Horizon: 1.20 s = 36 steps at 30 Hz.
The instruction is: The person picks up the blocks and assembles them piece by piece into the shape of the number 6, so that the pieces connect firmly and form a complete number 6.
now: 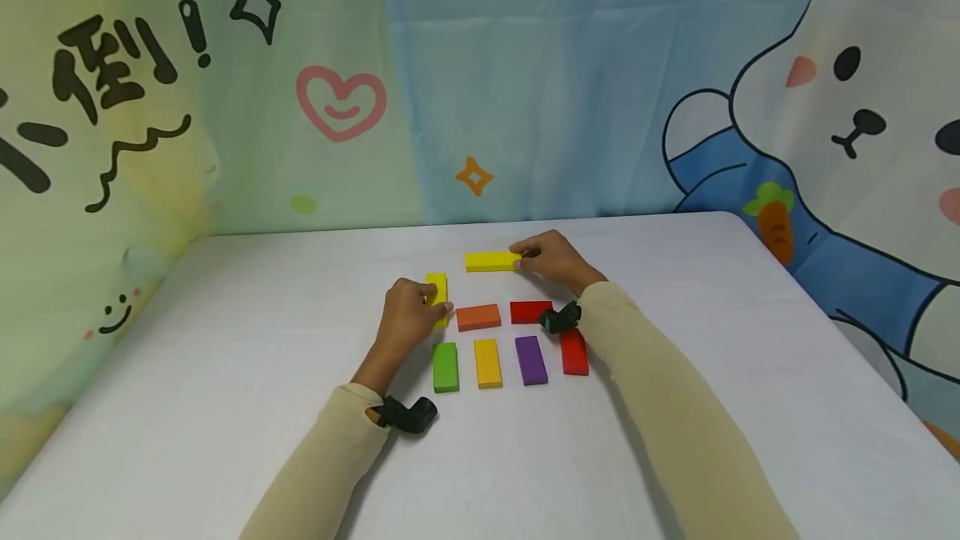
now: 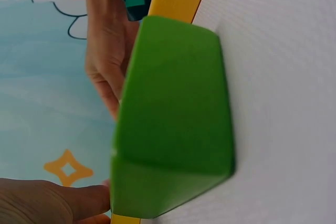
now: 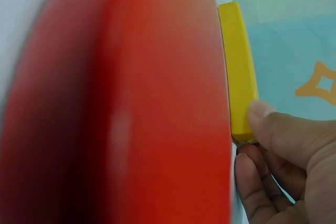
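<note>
- On the white bench (image 1: 187,407) lie eight oblong blocks: two yellow, two red, one orange, one green, one amber and one purple.
- At the far edge of the group, the far yellow block (image 1: 491,262) lies crosswise; the right hand (image 1: 558,261) pinches its right end, the thumb on one side and fingers curled at the other.
- At the group's left side, the left yellow block (image 1: 441,282) points away from the person; the left hand (image 1: 405,311) holds it between thumb and fingers, partly covering it.
- Between the hands, nearer the person than the far yellow block, lie the orange block (image 1: 478,317), just right of the left thumb, and one red block (image 1: 529,312), its right end close to the black wrist device (image 1: 561,319).
- In the nearest row, left to right and apart: the green block (image 1: 446,367), the amber block (image 1: 487,363), the purple block (image 1: 531,360) and the second red block (image 1: 574,354), beside the right sleeve (image 1: 660,390).
- Behind the bench hangs a printed cloth (image 1: 555,90).
</note>
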Each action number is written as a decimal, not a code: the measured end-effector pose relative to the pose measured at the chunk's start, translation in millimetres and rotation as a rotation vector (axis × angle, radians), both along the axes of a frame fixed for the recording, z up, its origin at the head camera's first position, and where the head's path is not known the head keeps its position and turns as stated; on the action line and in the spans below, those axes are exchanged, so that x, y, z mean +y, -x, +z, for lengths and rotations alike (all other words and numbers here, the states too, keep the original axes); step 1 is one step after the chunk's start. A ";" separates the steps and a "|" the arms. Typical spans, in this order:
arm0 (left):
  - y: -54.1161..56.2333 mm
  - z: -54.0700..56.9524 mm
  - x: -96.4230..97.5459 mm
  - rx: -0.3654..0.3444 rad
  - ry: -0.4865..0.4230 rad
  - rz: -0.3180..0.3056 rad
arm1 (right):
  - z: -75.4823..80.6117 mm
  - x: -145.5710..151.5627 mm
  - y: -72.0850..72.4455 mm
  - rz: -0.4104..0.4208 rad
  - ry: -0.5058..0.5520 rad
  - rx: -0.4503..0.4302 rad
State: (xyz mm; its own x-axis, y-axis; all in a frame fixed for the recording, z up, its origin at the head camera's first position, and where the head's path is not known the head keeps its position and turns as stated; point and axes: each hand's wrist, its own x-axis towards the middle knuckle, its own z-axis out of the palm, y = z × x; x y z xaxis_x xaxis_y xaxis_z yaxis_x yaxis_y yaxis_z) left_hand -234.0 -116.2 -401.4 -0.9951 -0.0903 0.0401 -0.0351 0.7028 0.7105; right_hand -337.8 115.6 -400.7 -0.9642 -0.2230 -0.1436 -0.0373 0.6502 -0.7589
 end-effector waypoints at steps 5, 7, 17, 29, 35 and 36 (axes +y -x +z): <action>-0.5 0.9 0.5 -0.012 -0.008 0.004 | 1.8 0.6 1.6 0.043 -0.011 0.009; -0.8 1.5 0.7 -0.015 -0.009 0.004 | 2.4 0.8 1.9 0.075 -0.017 0.020; -0.1 0.8 1.2 -0.018 -0.018 0.009 | 5.2 -6.5 4.2 0.093 -0.030 0.061; 0.4 -0.3 0.3 -0.004 -0.011 -0.002 | 4.9 -23.7 7.6 -0.152 0.093 -0.023; -0.4 0.3 -0.1 0.002 -0.007 -0.006 | 0.2 -31.8 10.6 -0.192 0.089 -0.003; -0.4 0.3 -0.1 0.001 -0.007 -0.007 | -0.5 -33.0 11.0 -0.203 0.087 -0.002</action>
State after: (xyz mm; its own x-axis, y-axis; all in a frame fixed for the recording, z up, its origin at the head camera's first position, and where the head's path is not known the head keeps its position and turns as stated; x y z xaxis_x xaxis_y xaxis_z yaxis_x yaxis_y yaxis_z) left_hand -233.6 -116.4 -401.2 -0.9956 -0.0840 0.0407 -0.0296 0.6977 0.7158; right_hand -348.8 82.6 -401.2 -0.9903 -0.0358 -0.1342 0.0893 0.5760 -0.8126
